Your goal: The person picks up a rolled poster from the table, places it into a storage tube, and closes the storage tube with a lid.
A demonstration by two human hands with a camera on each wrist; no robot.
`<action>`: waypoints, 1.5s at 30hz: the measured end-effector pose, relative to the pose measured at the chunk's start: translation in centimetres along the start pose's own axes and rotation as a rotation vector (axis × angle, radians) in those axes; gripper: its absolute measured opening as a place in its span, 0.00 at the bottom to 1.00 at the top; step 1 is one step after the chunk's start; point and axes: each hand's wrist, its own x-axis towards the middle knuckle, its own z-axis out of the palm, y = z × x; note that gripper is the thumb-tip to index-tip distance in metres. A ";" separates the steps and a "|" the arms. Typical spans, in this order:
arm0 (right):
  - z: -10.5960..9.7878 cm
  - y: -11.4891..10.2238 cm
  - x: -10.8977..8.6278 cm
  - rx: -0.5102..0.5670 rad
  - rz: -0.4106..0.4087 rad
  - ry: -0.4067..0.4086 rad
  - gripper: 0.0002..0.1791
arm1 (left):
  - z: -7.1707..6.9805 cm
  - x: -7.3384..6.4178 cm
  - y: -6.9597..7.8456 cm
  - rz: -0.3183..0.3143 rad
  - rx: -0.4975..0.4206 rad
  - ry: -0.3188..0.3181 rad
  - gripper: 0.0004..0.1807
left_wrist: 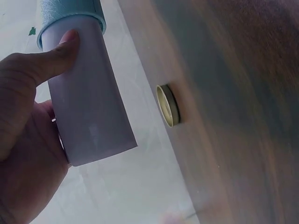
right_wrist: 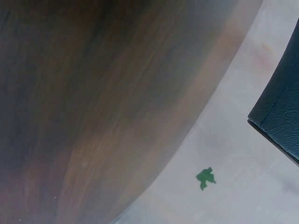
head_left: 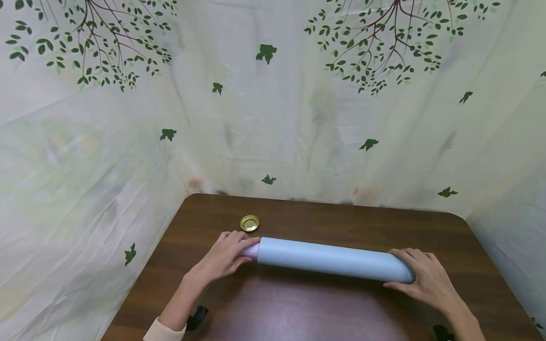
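Note:
A long light blue roll [head_left: 332, 258] with a leather-like surface lies level between both hands, above the table. Out of its left end sticks a smooth lavender tube [left_wrist: 88, 93], narrower than the roll. My left hand [head_left: 228, 251] grips this lavender part, its thumb [left_wrist: 70, 46] pressed along the side near the blue rim. At the other end, my right hand [head_left: 426, 274] holds the roll with fingers over the top and thumb underneath. The right wrist view shows only a corner of the roll [right_wrist: 280, 107], darker there, and no hand.
A small round gold lid or dish [head_left: 249, 223] sits on the brown wooden table [head_left: 341, 218], just beyond my left hand. Behind the table hangs a pale curtain [head_left: 273, 118] printed with green leaves and branches. Dark straps [head_left: 197, 318] show at the wrists.

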 end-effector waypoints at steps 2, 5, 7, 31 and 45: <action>0.2 -0.1 -0.1 -0.002 -0.005 0.004 0.47 | 0.1 -0.2 0.2 -0.009 0.004 0.001 0.28; 0.3 -0.1 -0.1 -0.003 -0.013 0.012 0.47 | 0.2 -0.5 0.4 -0.013 0.006 0.002 0.28; 0.4 -0.1 -0.1 -0.003 -0.015 0.010 0.47 | 0.2 -0.6 0.4 -0.019 0.010 0.008 0.28; 0.4 -1.0 -0.5 -0.002 -0.010 0.005 0.47 | 0.1 -1.1 1.0 -0.080 -0.048 0.046 0.33; -0.2 -0.8 -0.5 -0.010 0.010 0.018 0.47 | -0.3 -1.5 -0.6 -0.722 -0.582 0.042 0.21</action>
